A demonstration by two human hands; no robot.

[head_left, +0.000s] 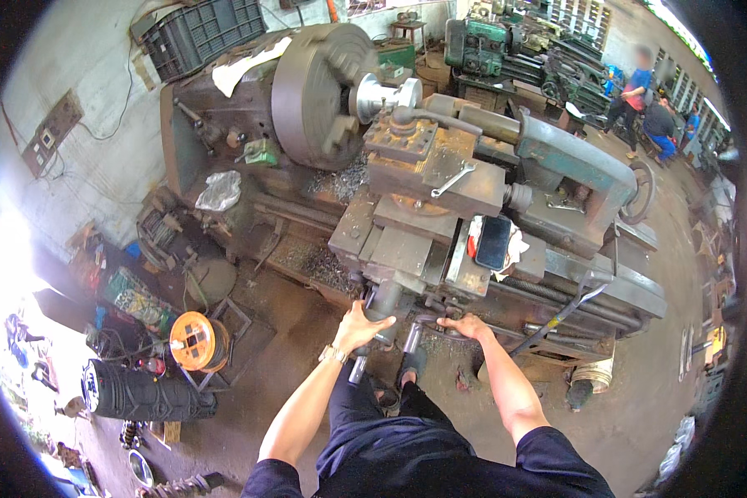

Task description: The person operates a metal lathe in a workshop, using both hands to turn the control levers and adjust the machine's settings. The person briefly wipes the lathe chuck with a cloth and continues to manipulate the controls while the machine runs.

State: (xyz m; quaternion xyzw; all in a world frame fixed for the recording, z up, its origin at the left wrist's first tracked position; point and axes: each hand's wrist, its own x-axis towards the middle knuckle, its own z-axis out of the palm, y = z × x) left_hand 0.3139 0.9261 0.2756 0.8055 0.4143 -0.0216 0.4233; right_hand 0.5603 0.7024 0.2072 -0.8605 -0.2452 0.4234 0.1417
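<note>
My left hand [358, 328], a watch at its wrist, is closed round the cross-slide crank handle [382, 336] at the front of a large lathe, thumb stretched across its hub. To its right, my right hand [466, 326] grips the rim of the carriage handwheel [440, 330]. Above the hands is the carriage, with a square tool post [402, 133] on top. A silver turned metal workpiece [373, 100] sits in the big chuck [315, 95], beside the tool post. An open-ended wrench [454, 178] lies on the slide.
A phone [494, 242] rests on a rag on the carriage. The tailstock [573, 153] stands right, a long lever [560, 309] below it. Metal chips lie under the chuck. An orange cable reel [199, 342] and black roll [149, 390] stand left; people [635, 91] are far right.
</note>
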